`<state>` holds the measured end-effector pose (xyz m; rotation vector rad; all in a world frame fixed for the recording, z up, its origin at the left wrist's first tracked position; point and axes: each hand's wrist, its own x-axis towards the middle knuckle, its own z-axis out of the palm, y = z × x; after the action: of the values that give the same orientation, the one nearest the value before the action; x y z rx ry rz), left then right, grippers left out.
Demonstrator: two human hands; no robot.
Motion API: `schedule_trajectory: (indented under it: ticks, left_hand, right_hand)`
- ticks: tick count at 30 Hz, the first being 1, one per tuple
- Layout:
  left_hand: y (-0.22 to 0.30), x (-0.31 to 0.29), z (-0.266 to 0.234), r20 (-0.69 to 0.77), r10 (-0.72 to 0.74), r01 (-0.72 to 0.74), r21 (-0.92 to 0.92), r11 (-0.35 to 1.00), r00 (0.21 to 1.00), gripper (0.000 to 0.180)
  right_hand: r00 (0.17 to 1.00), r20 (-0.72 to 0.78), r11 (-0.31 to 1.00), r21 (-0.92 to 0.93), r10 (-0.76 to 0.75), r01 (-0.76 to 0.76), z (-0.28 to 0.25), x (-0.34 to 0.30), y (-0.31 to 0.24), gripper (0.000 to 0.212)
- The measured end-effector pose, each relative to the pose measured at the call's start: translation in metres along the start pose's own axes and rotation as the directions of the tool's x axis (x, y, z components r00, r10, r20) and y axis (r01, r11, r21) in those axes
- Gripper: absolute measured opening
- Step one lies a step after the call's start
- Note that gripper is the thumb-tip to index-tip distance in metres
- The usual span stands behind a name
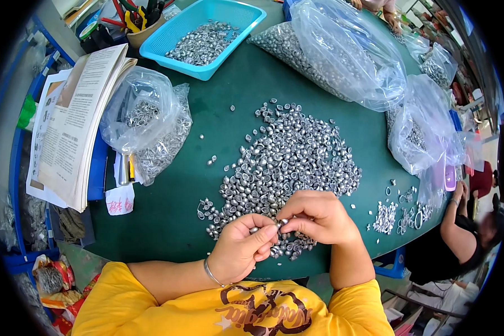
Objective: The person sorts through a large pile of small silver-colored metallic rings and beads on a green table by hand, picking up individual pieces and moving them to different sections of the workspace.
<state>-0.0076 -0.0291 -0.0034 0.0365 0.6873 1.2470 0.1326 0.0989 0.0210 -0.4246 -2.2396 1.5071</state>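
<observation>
A wide pile of small silver-grey metal drop-shaped pieces (285, 151) lies on the green table (168, 218). Over its near edge my two hands meet. My left hand (242, 246), with a bangle at the wrist, is closed, thumb against curled fingers, on small metal pieces. Opposite it, my right hand (319, 215) pinches a small metal piece (283, 222) between thumb and forefinger, right at the left fingertips. The fingers partly hide which piece each hand holds.
A blue basket (207, 68) of metal parts stands at the back. Clear bags (353, 56) of parts lie back right, another bag (162, 123) at left beside a propped book (75, 123). Small shiny parts (385, 217) lie right. Another person (453, 235) sits at the right.
</observation>
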Motion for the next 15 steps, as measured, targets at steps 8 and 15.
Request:
schedule_trajectory:
  ticks: [8,15]
  left_hand:
    - [0.003,0.0,0.002,-0.065,0.01,-0.011,-0.016,1.0,0.998,0.01]
    - [0.005,0.0,0.002,0.003,-0.158,0.157,-0.09,0.983,0.987,0.014]
  right_hand:
    - [0.988,-0.012,0.813,0.571,0.151,-0.118,-0.004,-0.009,0.014,0.014]
    - [0.984,0.02,0.683,0.717,0.18,-0.14,-0.003,-0.009,0.018,0.015]
